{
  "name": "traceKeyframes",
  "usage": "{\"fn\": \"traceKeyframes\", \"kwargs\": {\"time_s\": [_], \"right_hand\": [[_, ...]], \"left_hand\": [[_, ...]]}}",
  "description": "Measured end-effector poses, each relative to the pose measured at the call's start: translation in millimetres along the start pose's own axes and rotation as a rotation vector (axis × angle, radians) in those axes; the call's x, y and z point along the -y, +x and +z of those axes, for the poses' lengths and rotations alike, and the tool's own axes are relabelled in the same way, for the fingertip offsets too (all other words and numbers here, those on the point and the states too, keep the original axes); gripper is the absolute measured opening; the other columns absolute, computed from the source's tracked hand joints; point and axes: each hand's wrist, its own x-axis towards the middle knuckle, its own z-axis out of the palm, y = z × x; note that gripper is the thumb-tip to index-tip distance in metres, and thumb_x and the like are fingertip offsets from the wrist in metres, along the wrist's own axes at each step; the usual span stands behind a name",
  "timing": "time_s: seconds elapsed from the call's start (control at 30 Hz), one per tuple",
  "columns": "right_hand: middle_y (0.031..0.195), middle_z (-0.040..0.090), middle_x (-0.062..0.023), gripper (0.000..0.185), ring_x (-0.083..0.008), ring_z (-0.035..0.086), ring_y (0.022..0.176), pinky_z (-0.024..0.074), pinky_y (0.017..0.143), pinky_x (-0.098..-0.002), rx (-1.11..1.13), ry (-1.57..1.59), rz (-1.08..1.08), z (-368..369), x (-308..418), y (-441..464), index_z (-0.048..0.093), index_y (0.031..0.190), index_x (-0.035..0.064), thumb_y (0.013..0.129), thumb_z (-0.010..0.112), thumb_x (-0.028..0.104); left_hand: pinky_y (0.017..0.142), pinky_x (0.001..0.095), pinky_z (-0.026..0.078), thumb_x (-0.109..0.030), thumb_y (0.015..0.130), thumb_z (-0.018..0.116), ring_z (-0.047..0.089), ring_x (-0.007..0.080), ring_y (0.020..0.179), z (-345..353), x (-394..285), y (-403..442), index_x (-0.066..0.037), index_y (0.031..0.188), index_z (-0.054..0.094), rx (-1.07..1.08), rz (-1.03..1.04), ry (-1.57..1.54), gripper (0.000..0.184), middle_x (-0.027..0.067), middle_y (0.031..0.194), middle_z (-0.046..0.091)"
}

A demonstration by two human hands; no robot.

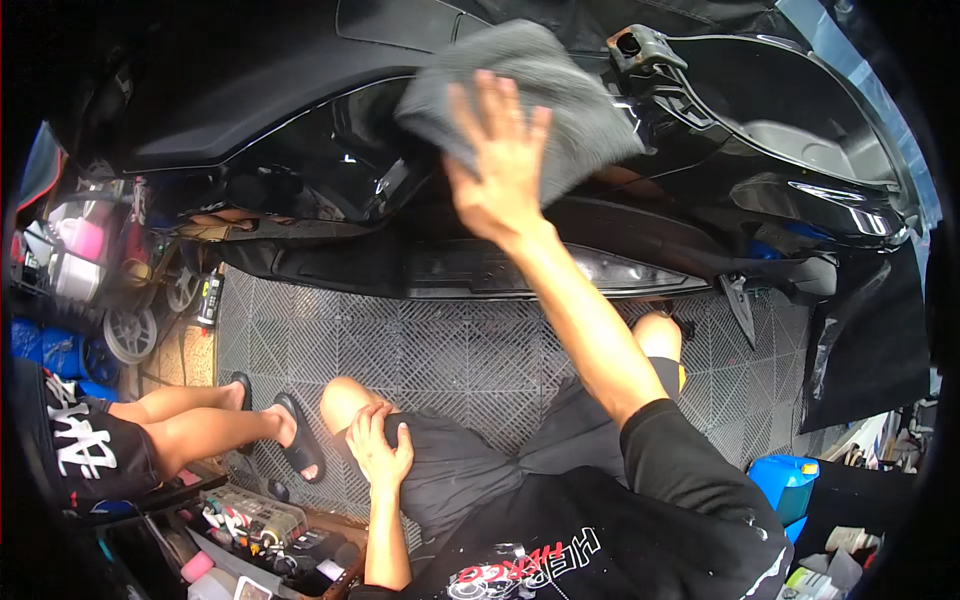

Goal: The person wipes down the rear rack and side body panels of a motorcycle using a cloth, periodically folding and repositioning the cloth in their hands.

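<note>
My right hand (497, 165) lies spread on a grey cloth (590, 110), fingers apart, pressing it against a glossy black scooter body (320, 150). Motion blurs the cloth slightly. At the lower left, my left hand (378, 447) rests on my left knee, its fingers spread and nothing held. An open compartment with a metal hinge part (645, 50) is to the right of the cloth.
Another person's legs in sandals (215, 425) are at the left. Below the scooter is a grey grid floor (420, 350). A black spray can (211, 300) stands at the left, a tray of tools (260, 520) at the lower left, and a blue container (785, 482) at the lower right.
</note>
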Motion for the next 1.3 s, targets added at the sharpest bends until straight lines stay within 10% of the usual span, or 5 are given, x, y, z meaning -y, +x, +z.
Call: {"fn": "traceKeyframes", "kwargs": {"time_s": [0.43, 0.57, 0.73, 1.0, 1.3], "right_hand": [[0.171, 0.025, -0.0066, 0.089, -0.0321, 0.019, 0.159, 0.0030, 0.123, -0.0681, 0.152, 0.340, -0.267, -10.2, 62.2, 16.9, 0.043, 0.158, 0.0315, 0.073, 0.071, 0.031], [0.170, 0.028, -0.0046, 0.124, -0.0313, 0.024, 0.157, 0.0043, 0.121, -0.0701, 0.313, 0.359, -0.465, -7.6, 50.5, -12.2, 0.048, 0.155, 0.0346, 0.067, -0.005, 0.103], [0.171, 0.026, -0.0096, 0.083, -0.0371, 0.021, 0.158, 0.0099, 0.118, -0.0755, 0.131, 0.242, -0.183, -8.5, 5.4, -2.4, 0.050, 0.155, 0.0270, 0.073, 0.063, 0.020], [0.170, 0.030, -0.0033, 0.099, -0.0286, 0.027, 0.156, 0.0019, 0.123, -0.0687, 0.279, 0.249, -0.573, -0.2, 59.3, -19.4, 0.045, 0.156, 0.0374, 0.083, 0.006, 0.093], [0.172, 0.024, -0.0027, 0.092, -0.0281, 0.019, 0.159, 0.0016, 0.125, -0.0665, 0.314, 0.320, -0.536, -22.2, 108.6, 37.4, 0.036, 0.161, 0.0325, 0.075, 0.069, 0.033]], "left_hand": [[0.105, 0.0465, 0.039, -0.019, 0.075, 0.075, 0.058, 0.0299, 0.120, 3.3, 10.6, 10.4, -0.012, 0.108, 0.068, -0.029, 0.049, -0.011, 0.035, 0.0075, 0.118, 0.065], [0.105, 0.0463, 0.038, -0.019, 0.074, 0.074, 0.058, 0.0296, 0.120, 3.3, 12.2, 9.9, -0.012, 0.108, 0.067, -0.013, 0.060, -0.032, 0.035, 0.0065, 0.116, 0.066], [0.105, 0.0473, 0.038, -0.022, 0.073, 0.075, 0.057, 0.0296, 0.121, 6.4, 17.6, 8.4, -0.012, 0.108, 0.067, -0.022, 0.033, -0.023, 0.037, 0.0062, 0.116, 0.065], [0.105, 0.0486, 0.038, -0.022, 0.073, 0.075, 0.056, 0.0303, 0.123, 5.9, 18.2, 7.6, -0.012, 0.108, 0.067, -0.013, 0.065, -0.014, 0.037, 0.0071, 0.116, 0.065], [0.105, 0.0486, 0.038, -0.024, 0.072, 0.075, 0.056, 0.0308, 0.122, 9.3, 14.7, 10.4, -0.011, 0.106, 0.067, -0.026, 0.093, -0.034, 0.037, 0.0065, 0.115, 0.064]]}}
